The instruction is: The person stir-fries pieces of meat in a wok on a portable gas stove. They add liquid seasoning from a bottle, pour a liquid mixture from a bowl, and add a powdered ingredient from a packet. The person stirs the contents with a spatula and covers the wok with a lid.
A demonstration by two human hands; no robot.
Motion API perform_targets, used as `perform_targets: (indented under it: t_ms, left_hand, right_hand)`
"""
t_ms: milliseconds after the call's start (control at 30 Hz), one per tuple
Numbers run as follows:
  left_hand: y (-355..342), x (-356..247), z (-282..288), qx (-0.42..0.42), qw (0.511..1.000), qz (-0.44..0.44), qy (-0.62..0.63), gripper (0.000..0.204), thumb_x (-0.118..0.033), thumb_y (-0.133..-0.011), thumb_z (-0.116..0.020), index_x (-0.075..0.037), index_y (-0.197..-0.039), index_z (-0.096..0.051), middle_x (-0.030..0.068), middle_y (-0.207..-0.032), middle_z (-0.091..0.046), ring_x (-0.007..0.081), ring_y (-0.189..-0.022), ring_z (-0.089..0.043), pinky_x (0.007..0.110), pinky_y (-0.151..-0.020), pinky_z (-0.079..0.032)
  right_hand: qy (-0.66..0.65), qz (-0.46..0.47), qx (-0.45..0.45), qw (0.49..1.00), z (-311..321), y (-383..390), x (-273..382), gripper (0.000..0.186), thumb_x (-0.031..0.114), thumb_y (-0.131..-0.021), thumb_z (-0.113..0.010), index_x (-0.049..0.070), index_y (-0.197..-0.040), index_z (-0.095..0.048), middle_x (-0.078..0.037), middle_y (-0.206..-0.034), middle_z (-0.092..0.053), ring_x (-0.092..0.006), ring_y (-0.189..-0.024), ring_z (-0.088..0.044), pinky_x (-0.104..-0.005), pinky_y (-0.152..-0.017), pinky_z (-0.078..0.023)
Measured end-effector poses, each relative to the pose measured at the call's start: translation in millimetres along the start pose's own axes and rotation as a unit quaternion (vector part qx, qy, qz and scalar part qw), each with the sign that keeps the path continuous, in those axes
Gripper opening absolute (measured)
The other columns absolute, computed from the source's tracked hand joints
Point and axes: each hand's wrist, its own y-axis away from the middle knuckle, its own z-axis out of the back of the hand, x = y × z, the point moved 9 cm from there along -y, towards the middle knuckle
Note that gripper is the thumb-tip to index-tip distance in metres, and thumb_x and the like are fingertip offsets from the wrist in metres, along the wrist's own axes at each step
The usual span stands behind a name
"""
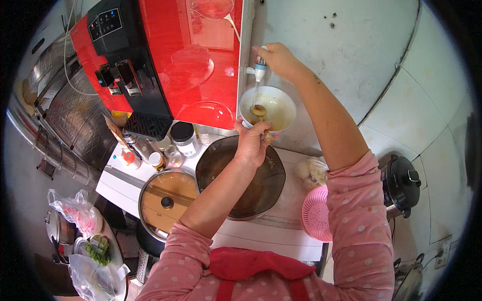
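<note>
My left hand (pixel 252 143) is closed on the near rim of a white bowl (pixel 287 103), with a brownish spoon (pixel 258 110) pinched along with it. Cloudy yellowish liquid lies in the bowl. A thin stream of water falls from a small white and blue tap (pixel 260 71) toward the spoon's head. Up at the tap, my right hand (pixel 277 59) has its fingers closed round the top. Below my left hand and forearm stands a wide dark basin (pixel 268 193), partly covered by the arm.
A red and black water dispenser (pixel 191 55) stands at the left. Jars (pixel 185 139) and a glass lid (pixel 168 188) sit beside the basin. To the right are a pink basket (pixel 316 215) and a black electric cooker (pixel 401 185). Bags and greens (pixel 98 249) lie lower left.
</note>
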Motion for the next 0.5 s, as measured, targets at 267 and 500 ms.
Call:
perform_targets:
  t_ms: [267, 500]
  left_hand:
    - [3, 1, -2, -0.010, 1.000, 0.009, -0.018, 0.075, -0.002, -0.079, -0.065, -0.018, -0.130, -0.013, 0.0156, -0.128, -0.038, 0.0278, -0.111, -0.051, 0.048, -0.084, -0.053]
    - [10, -5, 1, -0.033, 0.999, 0.005, -0.019, 0.070, -0.001, -0.079, -0.065, -0.015, -0.127, -0.016, 0.0161, -0.127, -0.039, 0.0296, -0.111, -0.052, 0.051, -0.084, -0.054]
  right_hand:
    - [0.035, -0.037, 0.008, 0.999, 2, -1, -3, 0.057, 0.053, -0.094, -0.048, 0.000, -0.080, -0.062, -0.008, -0.074, -0.058, -0.0197, -0.070, -0.049, -0.0372, -0.068, -0.042]
    - [0.096, -0.028, 0.029, 0.995, -4, -4, -2, 0.064, 0.056, -0.095, -0.041, -0.004, -0.088, -0.062, -0.014, -0.079, -0.061, -0.0240, -0.075, -0.054, -0.0387, -0.074, -0.044]
